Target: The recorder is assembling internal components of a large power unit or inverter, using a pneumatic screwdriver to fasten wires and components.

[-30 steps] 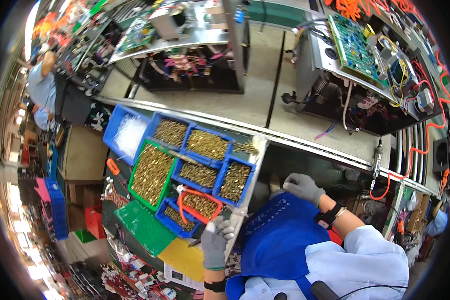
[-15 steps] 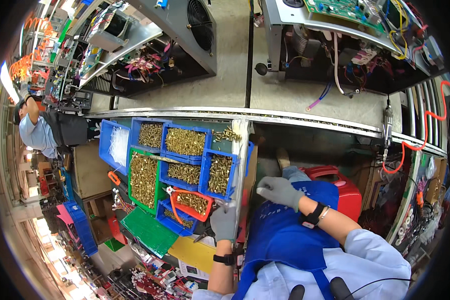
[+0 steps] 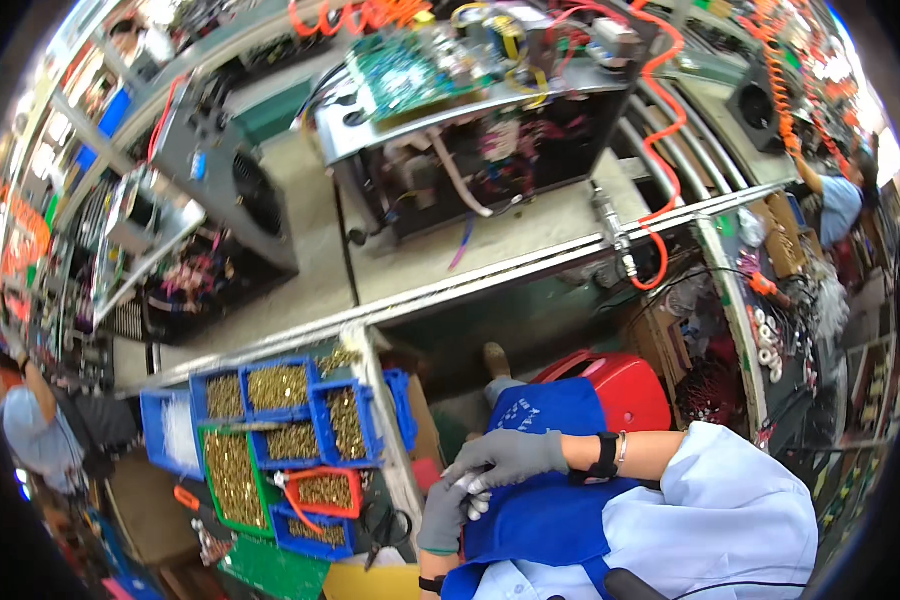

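My two hands meet over the blue apron [image 3: 540, 510], both in grey gloves with pale fingertips. My right hand [image 3: 515, 457] reaches in from the right, its fingers bent and pressed on the left one. Below it, my left hand [image 3: 442, 518] is curled, its fingertips against the right hand. Whatever lies between them, if anything, is hidden. Left of the hands, a red bin [image 3: 356, 492] of brass-coloured screws has orange-handled pliers [image 3: 286, 490] across it. Dark-handled scissors [image 3: 394, 527] lie beside that bin.
Blue bins [image 3: 315, 405] and a green bin [image 3: 208, 470] hold more screws; another blue bin [image 3: 148, 425] holds white strips. Beyond the metal rail [image 3: 500, 262] stand open machine housings [image 3: 390, 215]. A screwdriver [image 3: 610, 225] hangs on a red coiled hose. Co-workers stand at both sides.
My left hand has left the edge of the screw bins and come to the apron. My right hand has moved down and left onto it. The whole view has swung to the right.
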`<state>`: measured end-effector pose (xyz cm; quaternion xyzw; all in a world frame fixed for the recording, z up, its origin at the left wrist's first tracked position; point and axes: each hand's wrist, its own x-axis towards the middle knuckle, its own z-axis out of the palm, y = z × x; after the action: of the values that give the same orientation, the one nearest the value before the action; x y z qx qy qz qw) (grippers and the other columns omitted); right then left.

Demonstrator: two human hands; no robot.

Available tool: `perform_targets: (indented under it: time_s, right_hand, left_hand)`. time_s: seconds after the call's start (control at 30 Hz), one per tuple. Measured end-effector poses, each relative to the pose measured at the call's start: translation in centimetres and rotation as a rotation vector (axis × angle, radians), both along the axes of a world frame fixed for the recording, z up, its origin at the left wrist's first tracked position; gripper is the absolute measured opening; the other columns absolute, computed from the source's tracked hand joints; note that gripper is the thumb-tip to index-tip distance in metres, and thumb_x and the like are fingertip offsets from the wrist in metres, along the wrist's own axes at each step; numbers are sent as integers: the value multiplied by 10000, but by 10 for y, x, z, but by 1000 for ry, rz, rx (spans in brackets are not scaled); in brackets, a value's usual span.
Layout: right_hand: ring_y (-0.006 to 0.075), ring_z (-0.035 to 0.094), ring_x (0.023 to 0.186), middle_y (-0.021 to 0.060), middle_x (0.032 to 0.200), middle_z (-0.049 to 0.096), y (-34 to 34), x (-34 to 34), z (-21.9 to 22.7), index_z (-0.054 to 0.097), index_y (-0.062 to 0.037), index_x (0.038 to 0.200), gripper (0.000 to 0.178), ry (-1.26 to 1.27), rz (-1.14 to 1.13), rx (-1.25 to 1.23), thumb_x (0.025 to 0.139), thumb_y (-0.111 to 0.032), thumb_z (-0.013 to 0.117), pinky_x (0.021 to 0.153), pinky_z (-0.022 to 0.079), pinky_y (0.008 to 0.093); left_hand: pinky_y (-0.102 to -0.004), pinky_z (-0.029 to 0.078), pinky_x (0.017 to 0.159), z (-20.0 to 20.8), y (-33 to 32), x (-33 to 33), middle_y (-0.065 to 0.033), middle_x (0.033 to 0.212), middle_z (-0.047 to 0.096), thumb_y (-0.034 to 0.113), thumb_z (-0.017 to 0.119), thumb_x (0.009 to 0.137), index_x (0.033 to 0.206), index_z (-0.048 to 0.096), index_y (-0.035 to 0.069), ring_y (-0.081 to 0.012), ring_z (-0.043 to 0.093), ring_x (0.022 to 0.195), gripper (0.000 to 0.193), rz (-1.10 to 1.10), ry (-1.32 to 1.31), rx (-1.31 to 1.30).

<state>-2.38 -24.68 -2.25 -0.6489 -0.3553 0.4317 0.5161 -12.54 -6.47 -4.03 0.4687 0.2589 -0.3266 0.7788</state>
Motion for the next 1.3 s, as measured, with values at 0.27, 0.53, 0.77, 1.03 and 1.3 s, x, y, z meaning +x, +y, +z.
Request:
perform_targets:
  time_s: [0.27, 0.53, 0.77, 1.03, 1.3]
  right_hand:
    - [70, 607, 749, 47, 967, 673, -155, 14, 46, 690, -30, 1041, 194, 100, -1152, 77, 878, -134, 683, 638, 499, 219]
    - [123, 601, 752, 107, 961, 619, -383, 117, 58, 426, -42, 1325, 431, -329, -1892, 126, 911, -97, 533, 609, 516, 245]
    - [292, 639, 933, 128, 986, 647, -521, 313, -66, 641, -65, 1060, 241, -827, -2075, -276, 836, -36, 556, 865, 500, 376]
    - [381, 635, 996, 230, 1044, 659, -632, 436, -164, 711, -18, 954, 258, 168, -1340, -1095, 812, -191, 584, 854, 514, 417]
    - [387, 618, 1056, 193, 1160, 645, -683, 491, -240, 682, -20, 1072, 368, 41, -618, -1302, 867, -303, 566, 907, 480, 454]
  left_hand:
    - [-353, 529, 694, -7, -23, 74, -210, 1080, 651, 413, 443, 985, 1313, 481, -48, -288, 652, 843, 567, -2, -77, -395]
    - [-320, 476, 754, 3, -88, 151, -143, 1065, 621, 365, 536, 971, 1249, 523, -10, -229, 585, 898, 466, 63, 172, 46]
    - [-345, 465, 917, -2, -185, 259, -160, 1200, 573, 411, 560, 949, 1316, 494, 36, -239, 574, 1023, 529, -6, 301, 249]
    - [-373, 484, 928, -9, -205, 270, -198, 1220, 571, 432, 547, 946, 1329, 458, 11, -285, 582, 1053, 576, 43, 462, 199]
    - [-392, 485, 925, -11, -208, 290, -207, 1229, 569, 446, 545, 944, 1326, 455, -1, -317, 580, 1061, 595, 68, 488, 249]
